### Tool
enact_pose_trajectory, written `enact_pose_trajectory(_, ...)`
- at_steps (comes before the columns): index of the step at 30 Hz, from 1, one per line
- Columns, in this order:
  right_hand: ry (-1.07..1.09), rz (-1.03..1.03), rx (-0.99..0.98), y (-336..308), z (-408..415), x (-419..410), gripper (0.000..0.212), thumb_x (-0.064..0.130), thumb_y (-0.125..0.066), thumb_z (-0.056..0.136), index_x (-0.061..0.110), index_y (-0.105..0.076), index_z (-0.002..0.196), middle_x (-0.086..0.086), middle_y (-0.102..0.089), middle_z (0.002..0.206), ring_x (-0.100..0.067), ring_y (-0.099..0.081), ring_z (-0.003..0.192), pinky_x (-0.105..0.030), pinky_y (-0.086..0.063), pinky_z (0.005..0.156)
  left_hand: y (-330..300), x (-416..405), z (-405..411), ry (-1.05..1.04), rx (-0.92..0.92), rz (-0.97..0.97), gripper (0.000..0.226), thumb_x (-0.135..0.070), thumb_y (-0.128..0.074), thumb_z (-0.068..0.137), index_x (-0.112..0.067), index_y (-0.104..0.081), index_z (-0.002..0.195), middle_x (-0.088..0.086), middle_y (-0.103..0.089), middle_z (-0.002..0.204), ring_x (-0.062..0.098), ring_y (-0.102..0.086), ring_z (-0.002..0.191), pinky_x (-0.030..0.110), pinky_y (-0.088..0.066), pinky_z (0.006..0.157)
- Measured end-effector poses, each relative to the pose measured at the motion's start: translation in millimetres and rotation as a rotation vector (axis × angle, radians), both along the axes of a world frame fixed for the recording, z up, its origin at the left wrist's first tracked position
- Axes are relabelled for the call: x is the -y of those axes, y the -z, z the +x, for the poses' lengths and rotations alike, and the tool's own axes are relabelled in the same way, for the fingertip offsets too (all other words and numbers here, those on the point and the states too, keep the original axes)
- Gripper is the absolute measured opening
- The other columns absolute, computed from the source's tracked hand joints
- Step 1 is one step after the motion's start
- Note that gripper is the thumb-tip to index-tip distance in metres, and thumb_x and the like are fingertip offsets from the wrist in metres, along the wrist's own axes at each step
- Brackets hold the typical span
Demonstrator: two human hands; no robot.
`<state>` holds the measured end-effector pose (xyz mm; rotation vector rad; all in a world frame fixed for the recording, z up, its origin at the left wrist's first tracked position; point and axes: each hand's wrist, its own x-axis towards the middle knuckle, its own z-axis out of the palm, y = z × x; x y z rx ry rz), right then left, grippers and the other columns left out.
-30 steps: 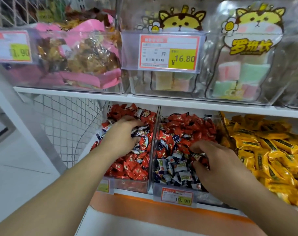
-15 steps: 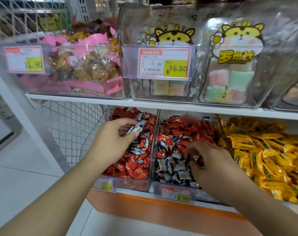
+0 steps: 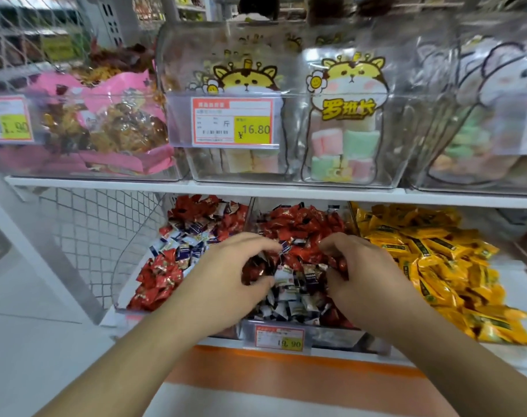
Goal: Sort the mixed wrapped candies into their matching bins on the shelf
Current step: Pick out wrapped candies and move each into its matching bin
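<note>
Two clear bins sit side by side on the lower shelf, both holding mixed candies. The left bin point(image 3: 126, 266) has red candies point(image 3: 158, 278) and blue-white candies point(image 3: 184, 248). In the middle bin point(image 3: 334, 337), red ones point(image 3: 301, 221) lie at the back and blue-white ones point(image 3: 295, 305) at the front. Both hands are over the middle bin. My left hand point(image 3: 226, 278) pinches a blue-white candy point(image 3: 285, 245) at its fingertips. The fingers of my right hand point(image 3: 367, 275) curl round red candies point(image 3: 341, 264).
A bin of yellow-wrapped candies point(image 3: 436, 266) stands to the right. The upper shelf point(image 3: 256, 191) carries clear tubs of marshmallows point(image 3: 343, 145) and pink-bagged snacks point(image 3: 114, 130). Price tags point(image 3: 278, 339) hang on the bin fronts. A wire mesh panel point(image 3: 90, 236) closes the left side.
My left hand lifted a blue-white candy out of the left bin and carried it right, over the middle bin. My right hand stayed in the middle bin, gathering red candies.
</note>
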<state>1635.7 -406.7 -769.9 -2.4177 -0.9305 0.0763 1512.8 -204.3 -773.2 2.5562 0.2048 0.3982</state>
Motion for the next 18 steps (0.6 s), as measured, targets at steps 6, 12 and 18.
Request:
enact_pose_trajectory(6, -0.034, -0.027, 0.021, 0.0, -7.7, -5.8, 0.041, 0.018, -0.062, 0.098, 0.030, -0.054, 0.137, 0.012, -0.057, 0.134, -0.012, -0.055, 0.120, -0.023, -0.050, 0.096, 4.7, -42.6, -20.9, -0.267, 0.045, -0.061, 0.032, -0.021, -0.072, 0.094, -0.042, -0.067, 0.117, -0.030, -0.062, 0.110, -0.014, -0.056, 0.101, 0.011, -0.045, 0.084)
enact_pose_trajectory(12, -0.078, -0.073, 0.011, 8.4, -18.0, -16.8, 0.044, 0.019, -0.061, 0.098, 0.035, -0.052, 0.139, 0.016, -0.054, 0.136, 0.001, -0.050, 0.105, -0.006, -0.040, 0.077, 32.6, -81.3, -24.1, -0.350, -0.038, -0.085, 0.031, -0.016, -0.073, 0.093, -0.035, -0.068, 0.117, -0.019, -0.066, 0.101, -0.003, -0.062, 0.094, 0.021, -0.054, 0.087)
enact_pose_trajectory(18, -0.087, -0.095, 0.003, 14.3, -23.2, -32.2, 0.043, 0.022, -0.061, 0.100, 0.035, -0.051, 0.140, 0.017, -0.053, 0.137, -0.002, -0.049, 0.116, -0.011, -0.037, 0.089, 46.2, -85.5, -2.3, -0.220, -0.233, 0.082, 0.053, -0.044, -0.079, 0.088, -0.033, -0.061, 0.136, -0.014, -0.055, 0.129, 0.011, -0.055, 0.118, 0.033, -0.049, 0.102)
